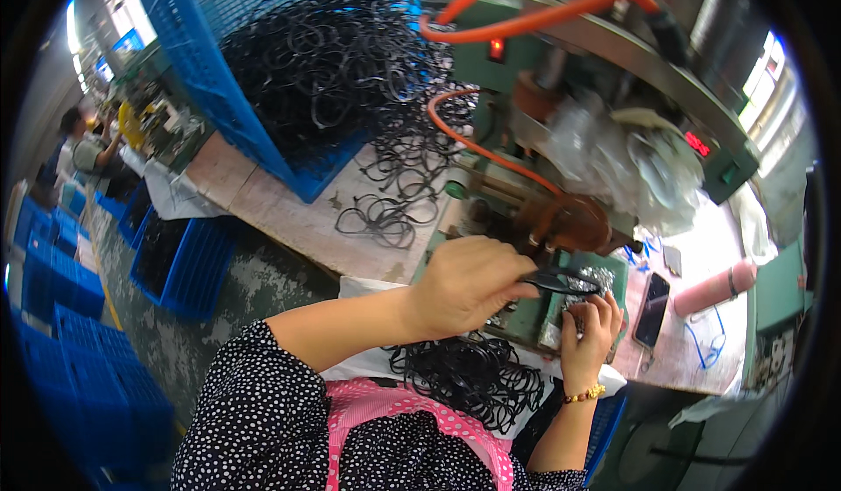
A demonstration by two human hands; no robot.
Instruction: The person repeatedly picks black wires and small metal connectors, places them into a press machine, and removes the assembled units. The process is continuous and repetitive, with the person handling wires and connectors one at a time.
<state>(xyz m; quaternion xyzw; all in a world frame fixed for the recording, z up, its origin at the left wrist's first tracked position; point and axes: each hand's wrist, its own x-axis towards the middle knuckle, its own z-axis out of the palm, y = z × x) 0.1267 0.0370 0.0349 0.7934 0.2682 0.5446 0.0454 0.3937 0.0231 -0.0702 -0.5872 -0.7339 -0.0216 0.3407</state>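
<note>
My left hand (473, 285) is closed, thumb and fingers pinching a slim black piece (550, 282) that points right and seems to split into two strands. Its exact kind does not show. The far end of that piece reaches my right hand (592, 332), whose fingers are bent together over small silvery metal parts (599, 277) in a green tray (618, 272). What my right fingertips hold is too small to make out. Both hands are in front of the green press machine (499, 171). Below them, a bundle of black cords (469, 377) lies on white cloth across my lap.
A large blue crate (206, 75) heaped with looped black cords (324, 62) stands at the back left, some spilling onto the table. Orange hoses (526, 22) arch over the machine. A phone (651, 310) and pink bottle (714, 288) lie right. Another person (92, 149) works far left.
</note>
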